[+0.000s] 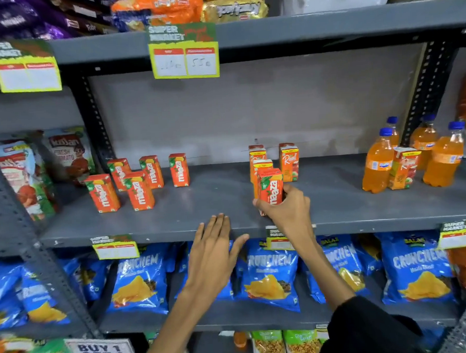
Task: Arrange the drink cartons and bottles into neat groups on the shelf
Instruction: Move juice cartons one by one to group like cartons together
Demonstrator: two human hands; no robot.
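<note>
Head view: my right hand (285, 208) grips a Maaza carton (270, 186) mid-shelf (217, 204), just before the Real cartons (289, 162). My left hand (213, 252) (fingers spread, holding nothing) hovers at the shelf edge; five Maaza cartons (138, 179) stand left, bottles (377, 164) right.

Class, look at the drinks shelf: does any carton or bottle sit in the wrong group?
Yes. A Real carton stands among the orange bottles on the right, apart from the other Real cartons mid-shelf. The right hand holds a Maaza carton beside those Real cartons, away from the Maaza group on the left.
</note>
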